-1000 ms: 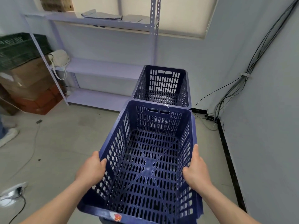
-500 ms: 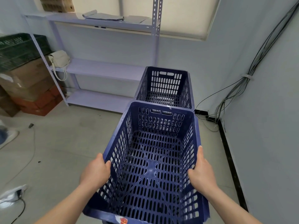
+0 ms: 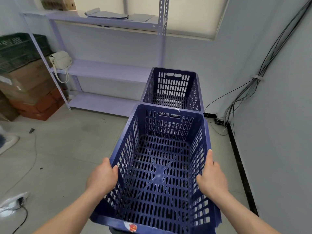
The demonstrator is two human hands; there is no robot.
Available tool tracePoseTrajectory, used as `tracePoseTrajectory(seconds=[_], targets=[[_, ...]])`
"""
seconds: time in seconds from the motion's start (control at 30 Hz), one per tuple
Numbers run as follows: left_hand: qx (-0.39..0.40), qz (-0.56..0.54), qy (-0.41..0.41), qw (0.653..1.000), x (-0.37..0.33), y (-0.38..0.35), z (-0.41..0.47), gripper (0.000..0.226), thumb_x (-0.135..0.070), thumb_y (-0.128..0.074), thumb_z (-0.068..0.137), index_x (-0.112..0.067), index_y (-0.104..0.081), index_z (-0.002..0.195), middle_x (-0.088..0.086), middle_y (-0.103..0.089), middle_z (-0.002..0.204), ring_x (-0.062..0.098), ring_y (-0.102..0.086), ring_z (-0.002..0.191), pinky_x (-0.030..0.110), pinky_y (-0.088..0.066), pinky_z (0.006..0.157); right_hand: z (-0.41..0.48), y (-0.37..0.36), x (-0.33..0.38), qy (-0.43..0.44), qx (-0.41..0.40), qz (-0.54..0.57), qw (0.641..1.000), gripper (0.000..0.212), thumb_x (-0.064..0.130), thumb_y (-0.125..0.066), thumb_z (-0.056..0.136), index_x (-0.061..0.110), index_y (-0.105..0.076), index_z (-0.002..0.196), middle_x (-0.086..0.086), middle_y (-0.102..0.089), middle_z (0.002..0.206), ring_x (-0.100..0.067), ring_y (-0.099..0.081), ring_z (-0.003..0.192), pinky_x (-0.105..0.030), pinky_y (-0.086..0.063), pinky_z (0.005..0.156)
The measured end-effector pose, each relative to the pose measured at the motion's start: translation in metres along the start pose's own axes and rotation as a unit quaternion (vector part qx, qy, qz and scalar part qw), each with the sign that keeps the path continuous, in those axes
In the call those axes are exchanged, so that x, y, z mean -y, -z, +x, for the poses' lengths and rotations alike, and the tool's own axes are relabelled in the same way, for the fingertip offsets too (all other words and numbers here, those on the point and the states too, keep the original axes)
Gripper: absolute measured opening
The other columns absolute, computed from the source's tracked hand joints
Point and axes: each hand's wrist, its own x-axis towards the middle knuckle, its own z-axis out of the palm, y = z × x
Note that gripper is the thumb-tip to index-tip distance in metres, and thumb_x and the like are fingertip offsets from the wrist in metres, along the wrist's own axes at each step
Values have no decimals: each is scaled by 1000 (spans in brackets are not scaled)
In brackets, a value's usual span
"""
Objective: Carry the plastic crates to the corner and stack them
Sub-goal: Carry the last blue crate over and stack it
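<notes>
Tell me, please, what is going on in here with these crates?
A person is carrying an empty blue crate, the left hand and right hand gripping its long side rims. A second blue crate stands ahead by the wall beside the metal shelving. The carried crate is not yet stacked on it.

The near blue crate (image 3: 158, 168) hides the front wall of the far blue crate (image 3: 173, 88) and the fingers of both hands, which wrap its long rims (only thumbs and backs show). A white shoe (image 3: 7, 143) is cut off at the left edge.
</notes>
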Motion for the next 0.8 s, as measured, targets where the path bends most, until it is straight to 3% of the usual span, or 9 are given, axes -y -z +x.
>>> tracePoseTrajectory(seconds=[0.13,0.23,0.27,0.33,0.4,0.5,0.8], targets=[[12,-25,1,1000,1,0,2,19,-36,-40,104,-19,-45,96,1,-61,87,22,-61,78,39,-54,72,-1,2,0,0,11,-31,999,105,16,-62,97,25,21,162,-15,-38,147,-9,-51,69,-21,-35,48],[36,-51,-3,998,2,1,3,17,-35,-41,104,-19,-45,98,2,-63,91,22,-63,80,43,-56,77,0,11,5,3,64,-55,996,116,22,-68,95,27,28,159,-18,-26,154,-15,-59,74,-23,-44,52],[59,-60,-1,996,3,4,4,16,-34,-42,104,-18,-45,102,3,-63,93,22,-63,82,44,-56,79,-1,16,8,0,90,-62,994,119,26,-69,94,27,31,158,-19,-22,157,-19,-63,83,-26,-51,59],[128,-57,-7,990,4,12,7,24,-34,-45,104,-14,-41,116,5,-64,103,24,-65,89,46,-56,86,-7,22,10,-22,123,-95,988,123,37,-70,93,28,35,156,-24,-7,166,-35,-58,124,-41,-56,93],[186,-36,-18,982,4,24,9,48,-38,-50,102,-11,-32,137,8,-60,123,29,-63,106,45,-52,96,-18,24,15,-35,124,-157,979,120,49,-66,94,25,32,158,-26,11,170,-43,-23,154,-51,-35,119],[197,27,-52,979,2,39,5,80,-46,-52,100,-13,-7,158,15,-35,154,36,-47,134,46,-42,109,-41,21,25,-22,122,-199,972,113,56,-60,95,23,25,162,-25,19,169,-43,2,158,-54,-22,123],[198,125,-138,962,12,71,-27,80,-47,-42,103,-19,4,161,8,-1,169,37,-35,144,47,-33,116,-82,35,67,35,91,-176,980,101,58,-53,99,29,18,164,-18,17,172,-40,7,159,-56,-16,125]])
